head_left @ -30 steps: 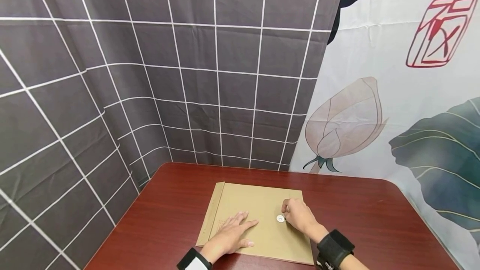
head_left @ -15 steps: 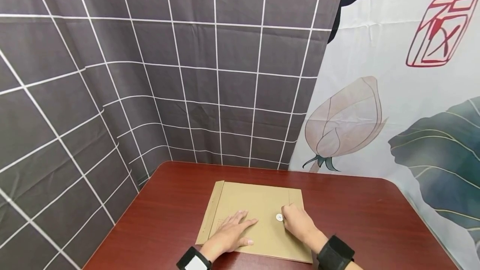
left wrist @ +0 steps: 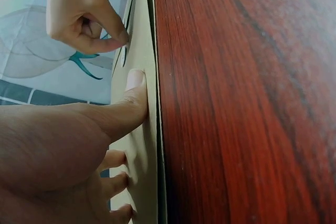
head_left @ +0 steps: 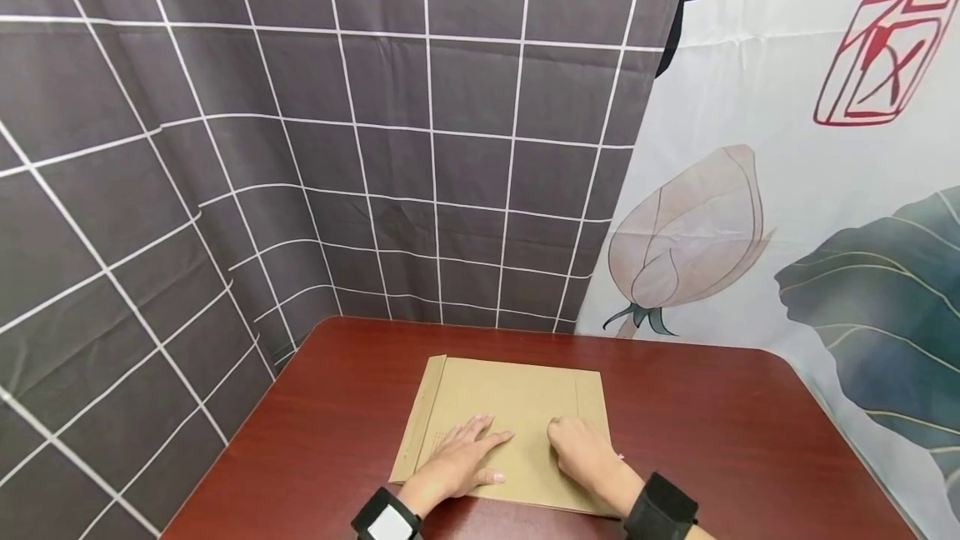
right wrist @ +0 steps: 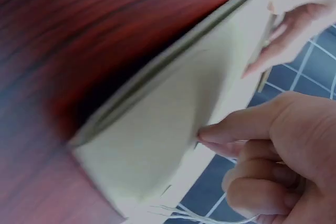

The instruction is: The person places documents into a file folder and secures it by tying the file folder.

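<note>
A tan kraft-paper document envelope (head_left: pixel 517 390) lies flat on the table. My left hand (head_left: pixel 457 465) rests on its left part, fingers spread and thumb near the front edge. Over the right part, my right hand (head_left: pixel 585 457) is bent down, with thumb and forefinger pinched together at the paper. White string (right wrist: pixel 197 216) trails from its curled fingers in the right wrist view. In the left wrist view, a white round button (left wrist: pixel 123 56) shows edge-on just below the right fingertips. The head view has that button hidden behind the right hand.
The envelope lies on a dark red wooden table (head_left: pixel 720 432) with rounded far corners. A grey curtain with white grid lines (head_left: pixel 390 148) hangs behind and at the left. At the right hangs a white cloth printed with a flower bud and leaf (head_left: pixel 690 232).
My right hand has circled from the button's far right side to its near left side, now covering it. The left hand has stayed on the envelope. The head view has tilted slightly.
</note>
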